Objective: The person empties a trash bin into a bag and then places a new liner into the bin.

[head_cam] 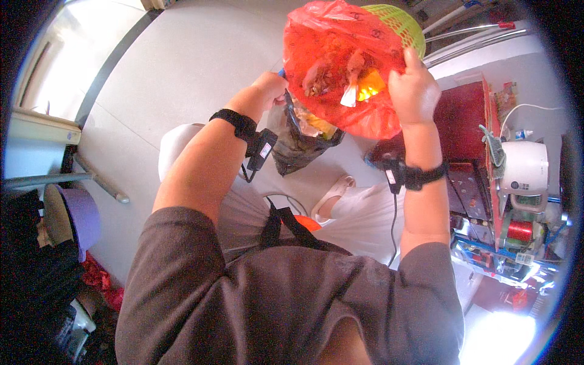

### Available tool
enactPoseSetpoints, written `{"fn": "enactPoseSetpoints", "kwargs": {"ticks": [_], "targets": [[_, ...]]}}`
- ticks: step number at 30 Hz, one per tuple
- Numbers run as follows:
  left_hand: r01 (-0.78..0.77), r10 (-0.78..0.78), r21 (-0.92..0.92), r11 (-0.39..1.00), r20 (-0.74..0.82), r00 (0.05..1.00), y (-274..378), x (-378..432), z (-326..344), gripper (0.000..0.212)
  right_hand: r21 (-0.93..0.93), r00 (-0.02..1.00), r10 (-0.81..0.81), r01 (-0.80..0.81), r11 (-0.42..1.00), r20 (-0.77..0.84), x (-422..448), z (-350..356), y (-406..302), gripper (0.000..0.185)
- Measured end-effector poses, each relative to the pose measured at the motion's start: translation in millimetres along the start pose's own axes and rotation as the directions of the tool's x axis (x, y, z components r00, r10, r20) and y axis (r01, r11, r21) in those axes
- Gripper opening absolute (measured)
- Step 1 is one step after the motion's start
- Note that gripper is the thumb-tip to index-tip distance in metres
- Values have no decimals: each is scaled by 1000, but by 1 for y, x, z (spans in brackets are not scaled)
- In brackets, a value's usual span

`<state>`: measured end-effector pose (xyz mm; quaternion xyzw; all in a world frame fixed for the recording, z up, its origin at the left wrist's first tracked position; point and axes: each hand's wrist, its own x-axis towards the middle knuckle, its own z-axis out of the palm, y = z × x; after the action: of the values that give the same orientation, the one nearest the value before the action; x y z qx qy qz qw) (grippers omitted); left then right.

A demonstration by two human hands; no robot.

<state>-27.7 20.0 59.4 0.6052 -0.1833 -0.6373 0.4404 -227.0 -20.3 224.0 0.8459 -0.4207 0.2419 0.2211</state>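
Observation:
My right hand (414, 89) grips the rim of a green mesh plastic basket (397, 23) lined with a red plastic bag (337, 27). The basket is tilted, its mouth towards me, and crumpled waste and a yellow wrapper (370, 85) lie inside the red bag. My left hand (270, 89) is closed at the edge of a dark plastic bag (296, 150), just left of the red bag. The dark bag hangs below the basket with its mouth apart, and wrappers and other waste show in it.
A dark red cabinet (461, 121) stands at the right, beside a white appliance (524, 166) and a spool of red cord (519, 231). A metal tube leg (107, 186) and a purple round object (84, 219) are at the left. My foot in a light shoe (335, 198) is below the bags.

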Motion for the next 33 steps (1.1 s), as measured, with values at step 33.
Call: {"fn": "enactPoseSetpoints", "kwargs": {"ticks": [33], "targets": [[14,-14,4,1000,-26,1000,-2,6,0,4,1,998,-52,52,999,-35,4,-1,-8,24]]}}
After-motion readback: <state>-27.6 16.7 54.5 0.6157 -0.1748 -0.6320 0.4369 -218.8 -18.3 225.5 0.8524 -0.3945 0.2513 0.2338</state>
